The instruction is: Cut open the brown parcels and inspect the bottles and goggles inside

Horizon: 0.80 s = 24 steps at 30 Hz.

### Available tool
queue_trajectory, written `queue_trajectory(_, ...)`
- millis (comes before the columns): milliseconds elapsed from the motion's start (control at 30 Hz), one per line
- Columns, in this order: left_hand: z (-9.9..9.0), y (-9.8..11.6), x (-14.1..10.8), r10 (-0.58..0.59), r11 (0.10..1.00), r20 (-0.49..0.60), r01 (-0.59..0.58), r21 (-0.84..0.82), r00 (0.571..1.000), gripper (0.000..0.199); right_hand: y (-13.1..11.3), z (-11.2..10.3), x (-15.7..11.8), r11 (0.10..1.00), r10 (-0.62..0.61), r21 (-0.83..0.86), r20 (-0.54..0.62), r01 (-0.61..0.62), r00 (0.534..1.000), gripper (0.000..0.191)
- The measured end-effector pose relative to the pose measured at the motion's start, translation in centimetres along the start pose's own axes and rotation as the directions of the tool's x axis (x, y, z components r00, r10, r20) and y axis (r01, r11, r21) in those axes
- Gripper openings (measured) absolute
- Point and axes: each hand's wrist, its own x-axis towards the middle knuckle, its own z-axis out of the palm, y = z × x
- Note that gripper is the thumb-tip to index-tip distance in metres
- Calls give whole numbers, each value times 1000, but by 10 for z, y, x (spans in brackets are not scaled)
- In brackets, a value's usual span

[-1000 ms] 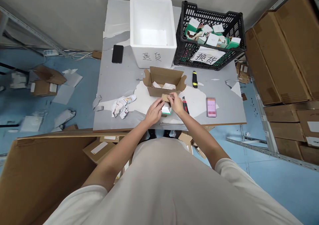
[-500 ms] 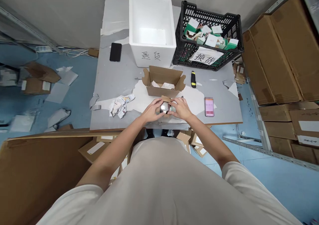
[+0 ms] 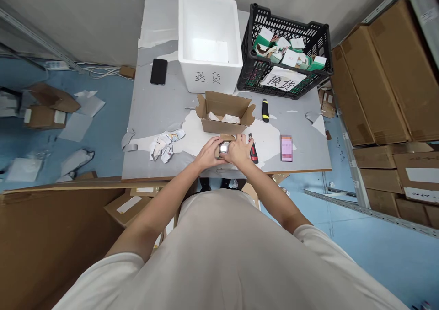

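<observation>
We are standing at a grey-topped table (image 3: 147,104) in a pale short-sleeved T-shirt (image 3: 219,246), both forearms reaching forward to its near edge. Between our hands, near the middle of that edge, a small cardboard box (image 3: 227,137) is sitting open with a shiny silver object (image 3: 224,149) showing inside. Our left hand (image 3: 207,154) is closing around the box's left side, fingers on the far part and thumb nearer us. Our right hand (image 3: 239,151) is curling over the right side, its thumb reaching toward the silver object; we cannot tell whether it is pinching that object or the box. A red-and-black box cutter (image 3: 253,151) is lying just right of this hand. Beyond our fingers, an open cardboard carton (image 3: 222,126) is holding pieces of white paper (image 3: 231,119). Crumpled printed paper (image 3: 163,146) is lying to the left, a pink-screened phone (image 3: 286,148) to the right, and a black-and-yellow tool (image 3: 265,110) near the carton. At the back, a white foam box (image 3: 192,74) marked 退货 is standing beside a black plastic crate (image 3: 253,72) labelled 换货, which is holding green-and-white small boxes (image 3: 291,57). A black phone (image 3: 158,71) is resting left of the foam box.
</observation>
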Motion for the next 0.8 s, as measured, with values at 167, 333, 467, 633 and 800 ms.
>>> queue_trajectory(167,4,1,-2,21,1000,-37,-22,-17,999,80,5,-1,0,999,-11,43,8,11,1000,42)
queue_trajectory(333,8,2,-2,14,1000,-71,-15,-17,997,75,2,-13,-8,998,10,64,8,-10,1000,46)
queue_trajectory(467,7,0,-3,-2,1000,-92,2,-4,996,75,-1,-33,-14,986,-4,165,-22,8,1000,52)
queue_trajectory(633,4,2,-4,-33,999,-79,34,16,996,83,10,-72,-22,934,-121,330,-62,134,991,54)
queue_trajectory(800,1,8,-2,-58,998,-53,60,31,997,89,27,-114,-27,869,-229,395,-215,299,949,50)
